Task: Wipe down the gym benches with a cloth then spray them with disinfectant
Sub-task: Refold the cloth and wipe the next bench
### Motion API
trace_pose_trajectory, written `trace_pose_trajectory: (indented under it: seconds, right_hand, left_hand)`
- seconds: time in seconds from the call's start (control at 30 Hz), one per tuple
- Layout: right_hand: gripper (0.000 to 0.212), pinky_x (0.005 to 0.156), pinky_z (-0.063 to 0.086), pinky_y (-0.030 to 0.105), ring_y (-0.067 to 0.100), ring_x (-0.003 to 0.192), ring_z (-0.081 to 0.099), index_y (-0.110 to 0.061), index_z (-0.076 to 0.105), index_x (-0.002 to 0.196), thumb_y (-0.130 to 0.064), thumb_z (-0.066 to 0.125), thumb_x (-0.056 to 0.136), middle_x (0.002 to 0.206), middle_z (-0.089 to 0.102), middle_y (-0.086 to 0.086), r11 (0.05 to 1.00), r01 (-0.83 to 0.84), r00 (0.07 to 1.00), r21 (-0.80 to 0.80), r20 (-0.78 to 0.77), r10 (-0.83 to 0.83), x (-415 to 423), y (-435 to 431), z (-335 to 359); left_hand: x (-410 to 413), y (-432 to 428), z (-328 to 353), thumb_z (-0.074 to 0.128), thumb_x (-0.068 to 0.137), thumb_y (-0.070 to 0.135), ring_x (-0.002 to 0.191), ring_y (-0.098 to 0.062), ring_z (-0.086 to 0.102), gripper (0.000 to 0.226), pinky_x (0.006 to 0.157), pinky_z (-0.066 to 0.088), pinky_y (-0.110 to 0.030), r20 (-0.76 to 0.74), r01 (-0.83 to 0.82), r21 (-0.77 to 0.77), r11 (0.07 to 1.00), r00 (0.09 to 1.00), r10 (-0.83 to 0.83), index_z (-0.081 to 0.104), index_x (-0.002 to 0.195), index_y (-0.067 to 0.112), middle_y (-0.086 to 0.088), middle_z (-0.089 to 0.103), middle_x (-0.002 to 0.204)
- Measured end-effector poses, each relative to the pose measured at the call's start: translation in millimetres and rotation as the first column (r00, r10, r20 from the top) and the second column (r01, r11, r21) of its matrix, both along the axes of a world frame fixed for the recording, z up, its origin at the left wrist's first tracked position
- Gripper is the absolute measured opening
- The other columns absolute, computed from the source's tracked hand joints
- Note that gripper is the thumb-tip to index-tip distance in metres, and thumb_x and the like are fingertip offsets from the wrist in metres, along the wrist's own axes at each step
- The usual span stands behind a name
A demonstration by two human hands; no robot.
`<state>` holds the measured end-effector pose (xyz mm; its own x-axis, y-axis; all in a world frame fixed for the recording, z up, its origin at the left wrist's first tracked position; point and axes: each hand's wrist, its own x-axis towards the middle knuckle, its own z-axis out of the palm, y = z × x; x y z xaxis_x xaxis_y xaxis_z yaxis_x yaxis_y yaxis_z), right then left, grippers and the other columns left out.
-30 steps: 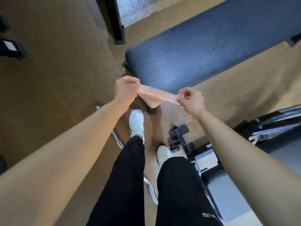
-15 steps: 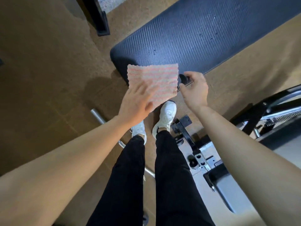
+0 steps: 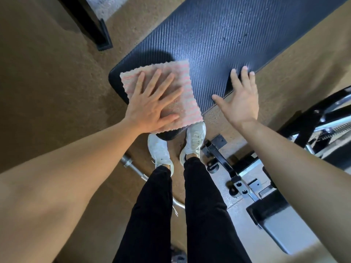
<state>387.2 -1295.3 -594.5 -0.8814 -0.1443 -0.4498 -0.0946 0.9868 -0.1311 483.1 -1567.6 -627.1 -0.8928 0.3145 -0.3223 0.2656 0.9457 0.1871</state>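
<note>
A dark blue ribbed gym bench pad (image 3: 224, 40) runs from the middle up to the upper right. A pink and white striped cloth (image 3: 182, 78) lies spread flat on the pad's near end. My left hand (image 3: 152, 103) presses on the cloth with a flat palm and spread fingers. My right hand (image 3: 240, 95) is open, fingers apart, its fingertips resting on the pad's near right edge and holding nothing. No spray bottle is in view.
My legs in black trousers and white shoes (image 3: 193, 141) stand at the bench's end. A metal bar (image 3: 133, 168) lies on the brown floor at the left. Black and grey machine parts (image 3: 247, 185) crowd the right. A black post (image 3: 95, 25) stands at the upper left.
Both hands held the cloth stretched in the air, then my left hand laid it flat on the bench end. My right hand let go and moved to the pad's edge.
</note>
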Motion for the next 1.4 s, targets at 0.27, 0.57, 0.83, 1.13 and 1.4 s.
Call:
trace_pose_trajectory:
  seconds: [0.27, 0.57, 0.83, 1.13, 1.4]
  right_hand:
    - [0.094, 0.121, 0.026, 0.057, 0.042, 0.153, 0.013, -0.014, 0.019, 0.160, -0.067, 0.056, 0.091, 0.167, 0.013, 0.018, 0.970, -0.143, 0.981, 0.194, 0.160, 0.112, -24, -10, 10]
    - [0.095, 0.121, 0.025, 0.060, 0.034, 0.157, 0.004, -0.021, 0.016, 0.162, -0.070, 0.054, 0.090, 0.170, 0.008, 0.009, 0.989, -0.119, 0.976, 0.092, 0.192, 0.099, -23, 3, 11]
    - [0.047, 0.118, 0.027, 0.024, 0.012, 0.146, 0.039, -0.021, 0.066, 0.134, -0.038, 0.074, 0.091, 0.154, 0.050, -0.002, 0.932, 0.157, 0.981, -0.327, 0.163, -0.108, -42, 37, 27]
    - [0.090, 0.125, 0.020, 0.044, 0.029, 0.154, 0.019, -0.015, 0.035, 0.157, -0.053, 0.074, 0.085, 0.167, 0.021, 0.010, 0.956, 0.211, 0.974, -0.204, -0.035, -0.222, -126, 85, 18]
    - [0.107, 0.124, 0.015, 0.054, 0.034, 0.156, 0.009, -0.014, 0.024, 0.160, -0.074, 0.062, 0.080, 0.168, 0.015, 0.015, 0.998, 0.032, 0.998, 0.054, -0.048, -0.029, -153, 98, -3]
  left_hand:
    - [-68, -28, 5, 0.013, 0.094, 0.085, 0.157, -0.046, -0.004, 0.081, 0.112, 0.009, -0.083, 0.027, -0.277, -0.070, 0.958, 0.960, 0.279, -0.008, 0.162, 0.045, 0.000, -0.004, 0.174]
    - [-73, 33, 4, 0.012, 0.098, 0.078, 0.157, -0.047, -0.003, 0.082, 0.119, 0.004, -0.076, 0.028, -0.366, -0.046, 0.930, 0.930, 0.367, -0.001, 0.165, 0.033, -0.012, -0.002, 0.174]
    - [-51, 105, 2, 0.017, 0.097, 0.081, 0.156, -0.050, -0.004, 0.083, 0.118, 0.001, -0.075, 0.064, -0.131, -0.012, 0.991, 0.989, 0.131, 0.004, 0.165, 0.035, -0.013, -0.011, 0.173]
    - [-83, 107, 2, 0.020, 0.098, 0.078, 0.157, -0.046, -0.004, 0.073, 0.119, 0.001, -0.074, 0.052, -0.128, -0.033, 0.991, 0.990, 0.130, 0.007, 0.163, 0.047, -0.005, -0.005, 0.174]
    - [-199, 89, -3, 0.022, 0.096, 0.078, 0.157, -0.047, -0.002, 0.075, 0.117, 0.003, -0.078, 0.007, -0.371, -0.088, 0.924, 0.928, 0.373, 0.012, 0.162, 0.043, -0.010, 0.006, 0.173]
